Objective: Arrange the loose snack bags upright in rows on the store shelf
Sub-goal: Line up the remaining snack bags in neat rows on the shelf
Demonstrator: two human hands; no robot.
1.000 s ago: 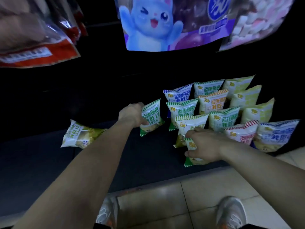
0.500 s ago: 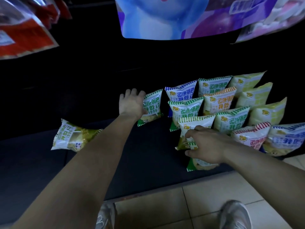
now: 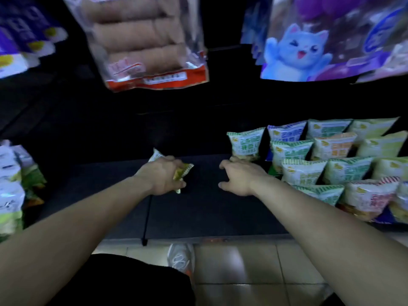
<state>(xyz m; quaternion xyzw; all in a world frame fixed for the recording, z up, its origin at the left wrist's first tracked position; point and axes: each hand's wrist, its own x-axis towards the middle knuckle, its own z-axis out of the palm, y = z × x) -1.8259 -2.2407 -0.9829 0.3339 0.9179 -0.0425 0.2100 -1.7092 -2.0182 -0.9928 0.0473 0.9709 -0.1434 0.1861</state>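
On the dark shelf (image 3: 198,208), the left hand (image 3: 162,177) clamps its fingers on a loose yellow-green snack bag (image 3: 184,171). Near it, the right hand (image 3: 240,177) hovers with fingers spread, empty, beside upright rows of bags (image 3: 331,164); their print is too blurred to read.

— What's around the dark shelf (image 3: 198,208) I'm crouched at?

— Pale floor tiles (image 3: 254,272) run just below its front edge, with dark grout lines and a soft glare of light on one tile. Above the shelf everything sinks into black (I can't make out a back wall).

— And the lighting?

— Dim overall; the floor is the brightest surface near the shelf.
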